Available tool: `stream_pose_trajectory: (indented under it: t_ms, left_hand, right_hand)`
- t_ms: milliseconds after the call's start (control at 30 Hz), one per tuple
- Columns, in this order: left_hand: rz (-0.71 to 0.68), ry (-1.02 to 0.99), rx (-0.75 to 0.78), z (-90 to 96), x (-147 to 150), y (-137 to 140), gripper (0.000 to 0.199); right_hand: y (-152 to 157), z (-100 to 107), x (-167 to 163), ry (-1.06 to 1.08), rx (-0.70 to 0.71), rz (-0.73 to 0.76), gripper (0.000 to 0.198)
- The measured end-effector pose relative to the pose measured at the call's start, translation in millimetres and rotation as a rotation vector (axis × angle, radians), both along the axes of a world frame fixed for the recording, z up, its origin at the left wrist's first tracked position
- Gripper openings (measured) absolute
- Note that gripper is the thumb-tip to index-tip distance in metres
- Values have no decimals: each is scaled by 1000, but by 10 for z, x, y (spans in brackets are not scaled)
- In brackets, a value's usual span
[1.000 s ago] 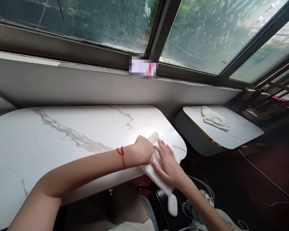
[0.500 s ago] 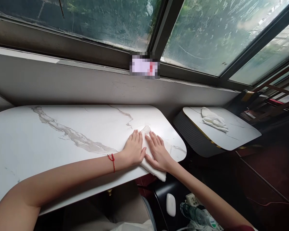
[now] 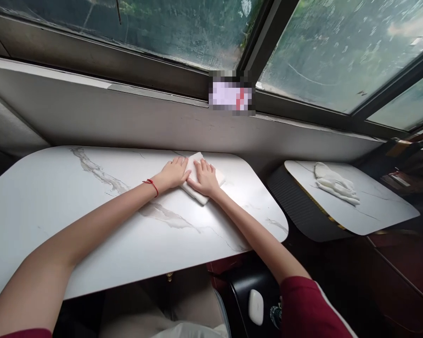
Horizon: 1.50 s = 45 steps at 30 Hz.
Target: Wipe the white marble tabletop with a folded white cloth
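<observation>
A folded white cloth (image 3: 198, 196) lies on a white marble-patterned table (image 3: 49, 197), near its far edge. My left hand (image 3: 174, 172) presses down along the cloth's left side, palm down with its fingers stretched forward. On top of the cloth rests my right hand (image 3: 205, 178), flat with fingers extended, its thumb close to the left one. Both hands cover part of the cloth. A red cord bracelet (image 3: 151, 186) circles my left wrist.
A second marble-patterned table (image 3: 377, 206) stands at the right, bearing a crumpled white cloth (image 3: 334, 183). Behind are a low wall (image 3: 144, 117) and windows. Below the near edge, a black seat (image 3: 241, 300) holds a white rounded case (image 3: 256, 307) beside a partly hidden bottle (image 3: 275, 315).
Both hands and the cloth have slid away from the near edge, up and to the left toward the table's far side. The view has shifted slightly left.
</observation>
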<state>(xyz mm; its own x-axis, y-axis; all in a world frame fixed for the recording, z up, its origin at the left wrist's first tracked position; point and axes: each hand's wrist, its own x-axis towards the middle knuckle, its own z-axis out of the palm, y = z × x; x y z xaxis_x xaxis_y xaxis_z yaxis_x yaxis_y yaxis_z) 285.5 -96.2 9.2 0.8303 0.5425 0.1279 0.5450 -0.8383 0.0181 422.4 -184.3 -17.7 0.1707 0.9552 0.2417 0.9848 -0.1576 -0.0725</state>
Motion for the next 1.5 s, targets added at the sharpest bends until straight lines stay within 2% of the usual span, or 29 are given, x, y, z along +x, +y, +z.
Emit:
stream_pose_trajectory:
  t_ms: [133,300,467,600,867,1067,1167,1267,1367,1500]
  left_hand:
    - [4,-37,52,37,-52,256,45]
    - [68,-123,8,-39,-61,467,47]
    - [164,-190,-52,-129,7,554,47]
    - [191,-209,-45,-155,23,551,49]
    - [237,-158,-36,-102,-11,467,55]
    - [172,-119,-5,-104,-129,308,58]
    - [101,-101,-6,-127,-250,168,57]
    - [63,-85,-16,-131,-381,-25,59]
    - [46,-75,-11,-124,-503,-238,59]
    - [19,-86,-3,-131,-688,-522,57]
  right_hand:
    - [456,-13,-256,105,104,-147,56]
    - [857,-25,-440,278,225,-231,46]
    - [1014,-31,-422,374,302,-261,41]
    - [1007,-2,-416,349,272,-285,40]
    - [849,61,-472,267,213,-261,41]
    - [555,210,-409,87,48,-143,39]
    - [324,264,-394,-17,-40,-35,39]
    - [59,231,-449,-98,-22,57,41]
    - [-185,178,-566,-128,10,82,40]
    - [-484,187,-792,-145,-32,78,37]
